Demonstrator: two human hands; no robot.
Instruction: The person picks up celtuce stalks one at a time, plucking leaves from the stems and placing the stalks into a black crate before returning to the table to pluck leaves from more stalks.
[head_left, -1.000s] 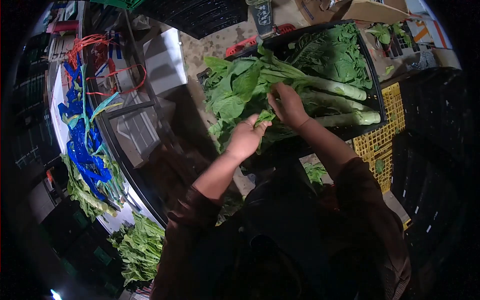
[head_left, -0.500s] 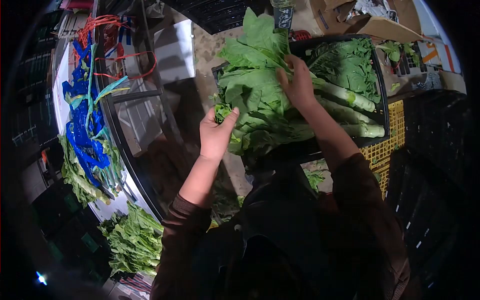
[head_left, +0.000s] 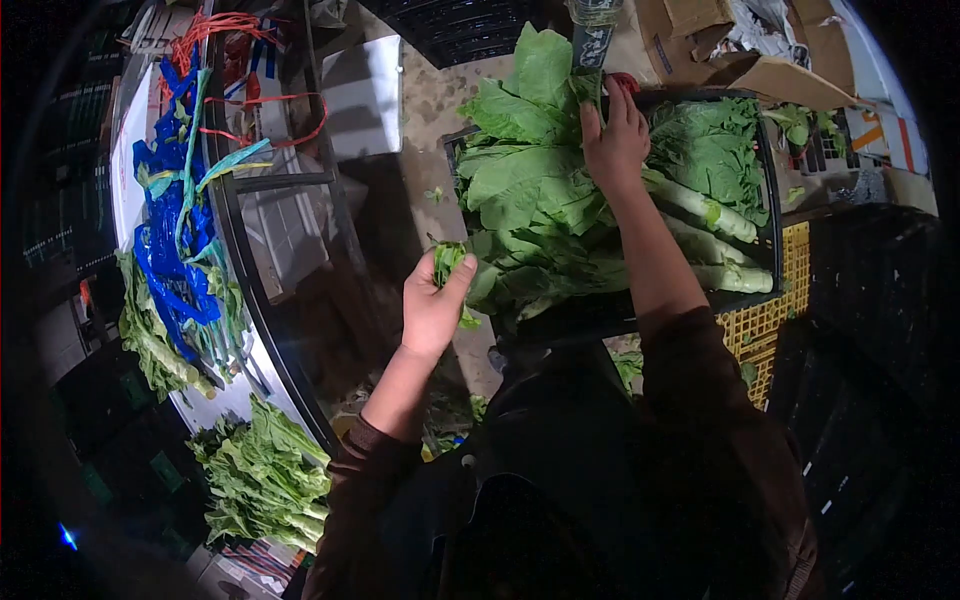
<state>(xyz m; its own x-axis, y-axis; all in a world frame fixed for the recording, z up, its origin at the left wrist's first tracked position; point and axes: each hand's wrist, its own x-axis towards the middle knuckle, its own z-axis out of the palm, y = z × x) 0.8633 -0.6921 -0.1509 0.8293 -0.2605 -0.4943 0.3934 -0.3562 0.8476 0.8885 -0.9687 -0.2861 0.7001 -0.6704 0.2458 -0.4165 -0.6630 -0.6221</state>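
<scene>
My left hand [head_left: 436,298] is closed round a small bunch of torn green leaves [head_left: 449,262], left of the crate. Over the back of the black crate [head_left: 773,190], my right hand [head_left: 615,135] touches the upper leaves, its fingers raised and slightly apart. Broad green leaves [head_left: 535,185] fill the crate's left side. Thick pale stems [head_left: 735,278] point right, and darker leafy greens [head_left: 710,150] lie at the back right. What is under my right palm is hidden.
On the left bench [head_left: 262,365] lie blue plastic strips [head_left: 165,240], red ties [head_left: 215,35] and leafy stems [head_left: 265,470]. A yellow crate [head_left: 765,340] stands under the black one at right. A cardboard box [head_left: 800,75] is at the back right.
My right hand has moved slightly up and right, and its fingers have straightened. My left hand has shifted a little down, still holding the torn leaves. The view has shifted slightly.
</scene>
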